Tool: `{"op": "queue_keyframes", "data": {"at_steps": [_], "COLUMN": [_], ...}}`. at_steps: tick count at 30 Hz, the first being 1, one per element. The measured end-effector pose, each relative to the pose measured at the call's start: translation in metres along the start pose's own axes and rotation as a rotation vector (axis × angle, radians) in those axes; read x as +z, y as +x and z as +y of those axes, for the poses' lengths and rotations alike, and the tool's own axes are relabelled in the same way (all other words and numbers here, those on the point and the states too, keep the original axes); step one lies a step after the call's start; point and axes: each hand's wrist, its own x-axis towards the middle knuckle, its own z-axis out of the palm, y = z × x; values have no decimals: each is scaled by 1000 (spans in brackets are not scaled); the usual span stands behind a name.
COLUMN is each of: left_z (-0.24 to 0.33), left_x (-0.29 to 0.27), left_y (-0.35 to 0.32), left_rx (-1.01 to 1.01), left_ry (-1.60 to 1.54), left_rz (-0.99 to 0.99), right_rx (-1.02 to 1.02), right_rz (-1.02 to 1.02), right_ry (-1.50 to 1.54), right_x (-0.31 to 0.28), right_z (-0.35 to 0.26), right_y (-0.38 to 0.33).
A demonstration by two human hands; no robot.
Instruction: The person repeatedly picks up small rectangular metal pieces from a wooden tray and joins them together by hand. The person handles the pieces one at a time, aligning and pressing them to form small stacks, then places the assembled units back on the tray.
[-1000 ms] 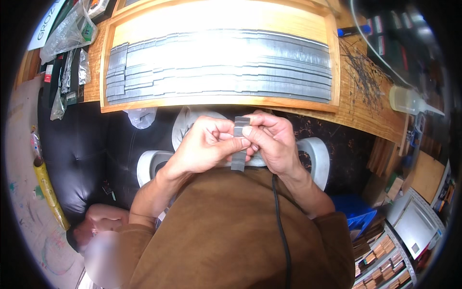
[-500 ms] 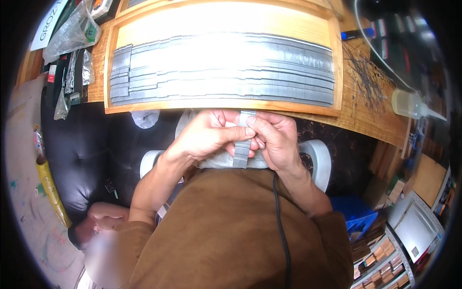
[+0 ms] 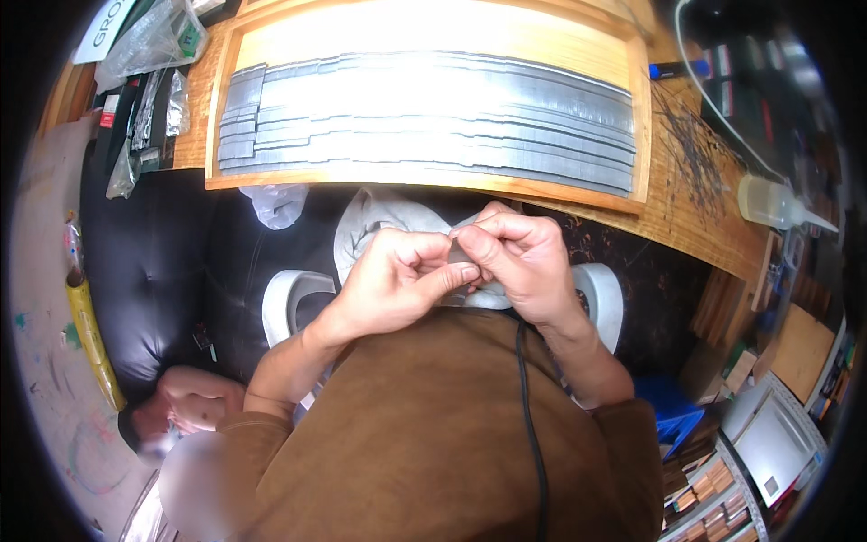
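My left hand (image 3: 397, 282) and my right hand (image 3: 526, 262) meet over my lap, just off the table's front edge. Their thumbs and fingertips pinch a short stack of thin grey metal strips (image 3: 459, 250). Only a dark sliver of it shows between the fingers; the rest is hidden. Beyond my hands stands a shallow wooden tray (image 3: 424, 180). Inside it, rows of flat grey metal strips (image 3: 578, 149) lie tightly side by side, with glare over their middle.
Right of the tray are a blue marker (image 3: 677, 70), scattered thin dark wires or needles (image 3: 691, 149) and a squeeze bottle (image 3: 768, 201). A clear plastic bag (image 3: 153, 54) lies at far left. White chair arms (image 3: 599, 303) flank me. Another person (image 3: 199, 397) is at lower left.
The grey strips, which stuck out above and below my fingers, are now almost wholly covered by them. My right fingers have curled in closer. The view has shifted slightly.
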Motion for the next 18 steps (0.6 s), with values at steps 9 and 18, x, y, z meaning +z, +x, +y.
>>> {"op": "queue_keyframes", "data": {"at_steps": [9, 18], "left_z": [1, 2], "left_x": [-2, -9], "left_y": [-5, -7], "left_rx": [27, -238], "left_ry": [-33, -204], "left_rz": [-13, -50], "right_rx": [-42, 215], "right_rz": [9, -51], "right_ry": [-50, 172], "right_x": [6, 2], "right_z": [5, -2], "right_y": [-1, -5]}}
